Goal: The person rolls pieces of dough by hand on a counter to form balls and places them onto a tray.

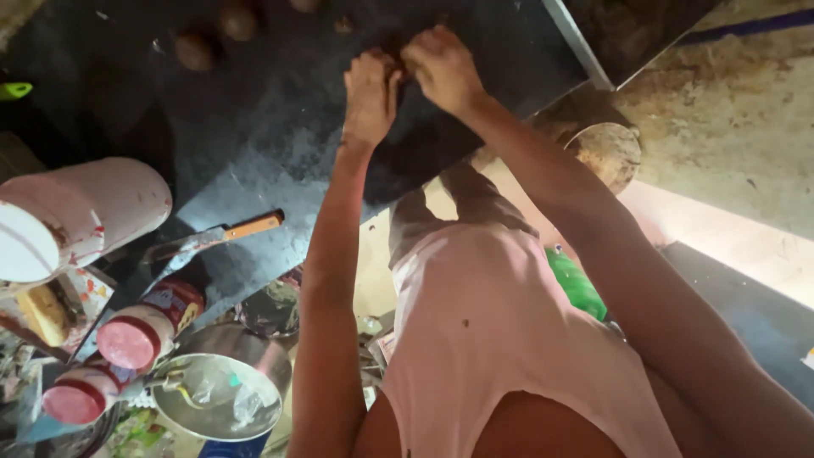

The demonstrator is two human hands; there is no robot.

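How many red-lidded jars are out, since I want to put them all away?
2. One red-lidded jar lies on its side near the knife on the dark counter. The other lies just below it at the lower left, beside the steel bowl. Clutter there may hide more.

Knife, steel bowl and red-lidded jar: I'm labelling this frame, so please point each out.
Knife [222,233]: head view, where blade meets the orange handle.
Steel bowl [273,360]: head view, on its outer wall.
Red-lidded jar [129,343]: head view, on its lid.
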